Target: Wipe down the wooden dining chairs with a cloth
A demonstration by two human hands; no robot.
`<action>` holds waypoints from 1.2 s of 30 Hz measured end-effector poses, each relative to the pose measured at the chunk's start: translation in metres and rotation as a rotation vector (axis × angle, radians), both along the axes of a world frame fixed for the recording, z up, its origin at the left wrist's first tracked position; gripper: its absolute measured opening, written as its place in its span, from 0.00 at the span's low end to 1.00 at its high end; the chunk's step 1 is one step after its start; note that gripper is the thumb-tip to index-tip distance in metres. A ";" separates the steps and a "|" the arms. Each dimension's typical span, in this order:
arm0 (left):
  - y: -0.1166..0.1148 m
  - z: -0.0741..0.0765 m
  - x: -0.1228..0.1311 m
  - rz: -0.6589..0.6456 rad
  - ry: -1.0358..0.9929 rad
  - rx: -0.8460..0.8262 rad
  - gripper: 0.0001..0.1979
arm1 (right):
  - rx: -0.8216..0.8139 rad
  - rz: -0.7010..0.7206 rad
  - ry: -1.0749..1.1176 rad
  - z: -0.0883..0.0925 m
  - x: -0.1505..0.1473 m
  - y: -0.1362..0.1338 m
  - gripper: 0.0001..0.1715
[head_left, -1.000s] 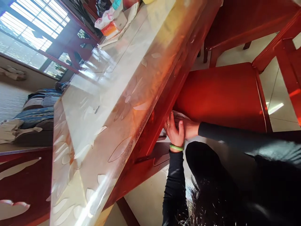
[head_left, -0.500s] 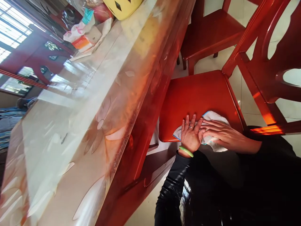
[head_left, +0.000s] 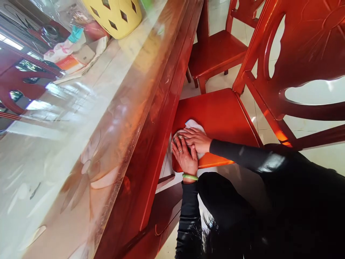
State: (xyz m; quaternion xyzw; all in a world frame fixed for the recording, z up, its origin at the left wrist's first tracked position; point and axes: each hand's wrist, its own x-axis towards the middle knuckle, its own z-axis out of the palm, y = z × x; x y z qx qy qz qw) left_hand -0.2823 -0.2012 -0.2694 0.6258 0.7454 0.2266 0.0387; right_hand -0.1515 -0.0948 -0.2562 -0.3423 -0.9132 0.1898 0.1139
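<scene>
Hands first: we press our left hand (head_left: 185,156) and right hand (head_left: 196,139) flat, fingers spread, onto a white cloth (head_left: 193,125) lying on the red chair seat (head_left: 223,115). The right hand lies partly over the left, and neither grips the cloth. The cloth sits at the seat's corner nearest the table (head_left: 113,118), mostly covered by our palms. A green bangle (head_left: 190,176) circles our left wrist. On the table's far end stands a yellow container (head_left: 115,14). A second chair (head_left: 215,50) stands beyond.
</scene>
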 end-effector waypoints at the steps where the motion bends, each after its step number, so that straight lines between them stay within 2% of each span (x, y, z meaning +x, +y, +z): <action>1: 0.001 0.000 0.002 0.008 0.002 -0.006 0.37 | 0.004 -0.044 0.005 0.003 -0.003 0.015 0.30; 4: 0.002 -0.001 0.005 0.010 0.008 -0.020 0.37 | 0.018 -0.227 0.037 0.009 0.009 0.064 0.30; 8: 0.001 -0.003 0.002 -0.008 0.000 -0.004 0.37 | -0.017 -0.509 0.024 0.009 0.053 0.117 0.30; 10: 0.001 -0.003 0.002 -0.011 -0.010 -0.001 0.38 | -0.033 -0.653 0.012 0.005 0.077 0.130 0.30; 13: 0.001 -0.001 0.003 -0.021 -0.008 -0.020 0.40 | -0.039 -0.819 0.031 -0.001 0.104 0.132 0.32; 17: 0.002 0.002 0.003 -0.034 -0.002 -0.027 0.38 | -0.057 -0.932 0.116 -0.010 0.125 0.106 0.33; 20: 0.001 0.000 0.001 -0.047 -0.021 -0.009 0.38 | -0.059 -0.980 0.189 -0.024 0.133 0.057 0.34; 24: 0.000 -0.004 -0.002 -0.069 -0.043 0.033 0.36 | 0.016 -0.911 0.244 -0.056 0.145 -0.024 0.38; 26: 0.001 -0.005 -0.003 -0.076 -0.034 0.036 0.35 | 0.029 -0.896 0.238 -0.065 0.148 -0.046 0.42; 27: 0.001 -0.005 -0.002 -0.073 -0.014 0.024 0.35 | 0.006 -0.905 0.214 -0.065 0.149 -0.047 0.45; 28: 0.002 -0.005 -0.002 -0.067 0.013 0.003 0.35 | -0.029 -0.924 0.177 -0.061 0.148 -0.041 0.48; 30: 0.002 -0.004 0.000 -0.051 0.068 -0.043 0.35 | -0.113 -0.975 0.092 -0.046 0.141 -0.013 0.52; 34: 0.001 -0.001 0.003 -0.052 0.095 -0.080 0.36 | -0.173 -1.081 0.025 -0.007 0.120 0.075 0.48; 36: 0.000 0.000 0.003 -0.056 0.087 -0.079 0.36 | -0.168 -1.114 0.011 0.001 0.115 0.112 0.48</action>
